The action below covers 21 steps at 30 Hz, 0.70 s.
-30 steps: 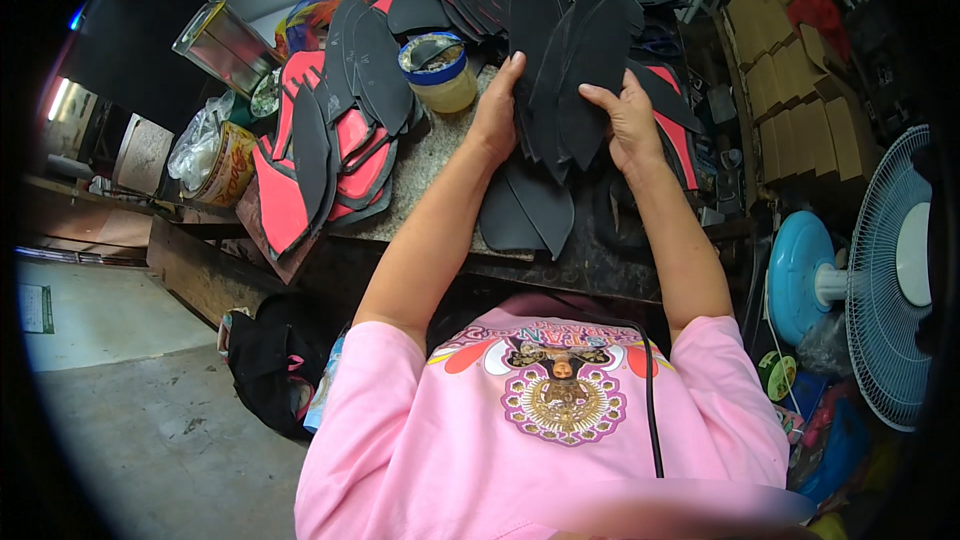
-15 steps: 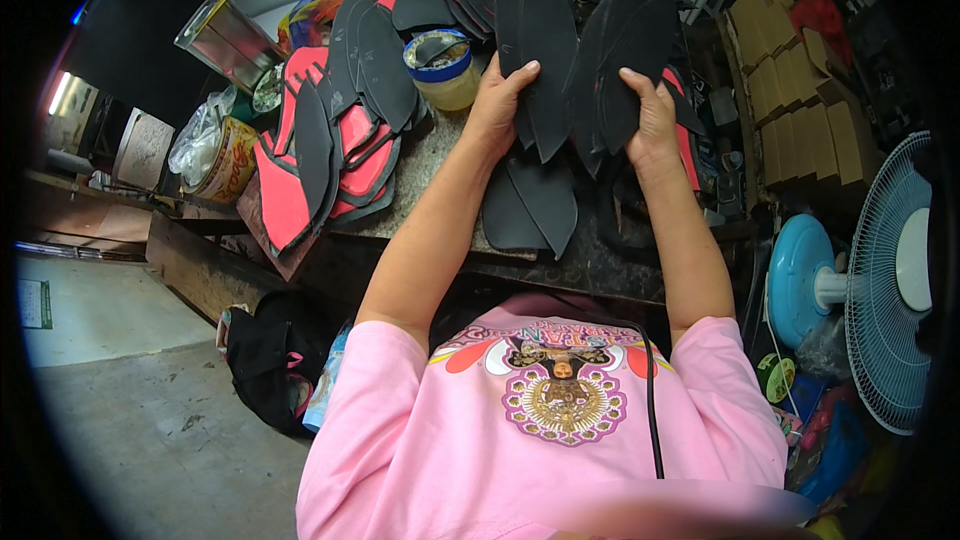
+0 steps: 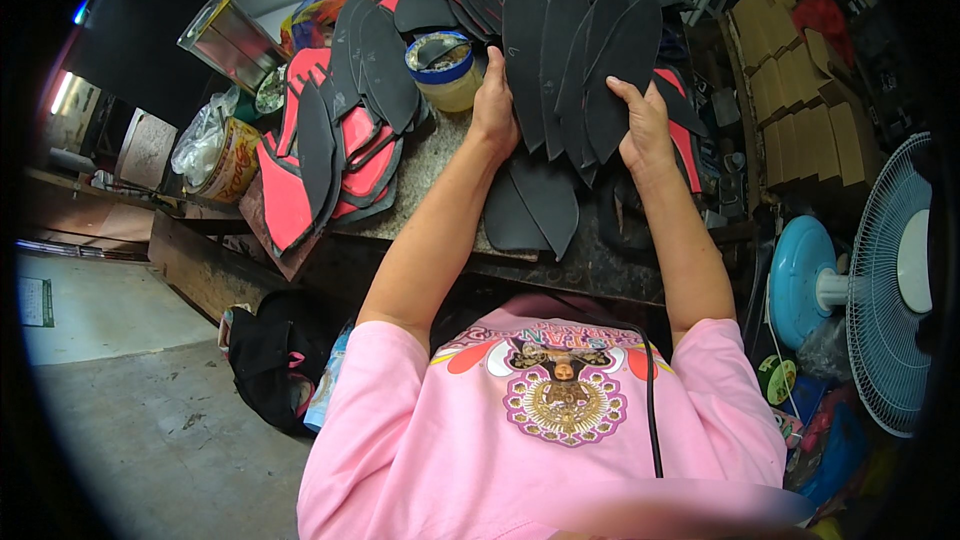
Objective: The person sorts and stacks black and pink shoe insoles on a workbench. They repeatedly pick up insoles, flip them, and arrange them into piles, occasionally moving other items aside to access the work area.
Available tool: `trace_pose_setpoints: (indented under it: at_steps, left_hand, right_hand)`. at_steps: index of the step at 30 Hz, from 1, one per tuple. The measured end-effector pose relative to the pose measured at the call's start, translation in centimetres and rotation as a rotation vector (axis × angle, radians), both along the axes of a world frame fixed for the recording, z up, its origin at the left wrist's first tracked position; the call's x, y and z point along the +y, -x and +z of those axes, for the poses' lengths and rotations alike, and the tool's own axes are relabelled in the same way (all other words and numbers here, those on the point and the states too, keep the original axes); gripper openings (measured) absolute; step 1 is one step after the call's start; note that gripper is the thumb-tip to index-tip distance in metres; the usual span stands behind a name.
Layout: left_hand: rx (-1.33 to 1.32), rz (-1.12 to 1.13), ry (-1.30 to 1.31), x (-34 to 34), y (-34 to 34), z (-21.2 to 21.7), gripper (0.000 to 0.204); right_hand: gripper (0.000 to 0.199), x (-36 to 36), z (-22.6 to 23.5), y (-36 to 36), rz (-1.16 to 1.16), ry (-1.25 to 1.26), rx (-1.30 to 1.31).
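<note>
Fanning a stack of dark sole pieces over the counter

My left hand [image 3: 494,105] and right hand [image 3: 645,130] each keep a closed grip on the fan of black sole cutouts [image 3: 580,60], held above the stone counter [image 3: 430,180]. Since a moment ago the fan has spread wider and my hands sit further apart. The glue tub [image 3: 442,70] is just left of my left hand, perhaps touching it.
</note>
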<state>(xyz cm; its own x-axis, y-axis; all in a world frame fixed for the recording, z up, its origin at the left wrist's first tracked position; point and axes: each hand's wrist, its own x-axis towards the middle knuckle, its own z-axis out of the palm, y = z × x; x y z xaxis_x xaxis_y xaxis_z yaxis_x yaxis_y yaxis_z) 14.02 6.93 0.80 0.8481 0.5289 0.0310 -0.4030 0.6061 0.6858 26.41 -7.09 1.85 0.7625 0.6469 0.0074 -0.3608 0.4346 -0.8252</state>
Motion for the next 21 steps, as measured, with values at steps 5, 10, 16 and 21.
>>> trace_pose_setpoints:
  at_steps: [5,10,16,21]
  left_hand:
    - [-0.011,-0.006,0.002,-0.1,0.0,0.1,0.065]
    - [0.017,-0.024,0.049,0.0,0.0,0.1,0.059]
    - [0.216,0.000,-0.253,-0.1,0.2,0.0,0.048]
    - [0.183,0.014,-0.208,-0.1,0.2,-0.3,0.044]
  right_hand:
    - [0.048,0.0,-0.1,-0.2,-0.011,-0.035,0.002]
    - [0.047,-0.1,0.2,-0.2,-0.014,-0.027,0.005]
    - [0.044,-0.9,1.1,-0.8,0.010,0.134,-0.151]
    - [0.040,-1.2,1.3,-1.8,-0.034,0.116,-0.115]
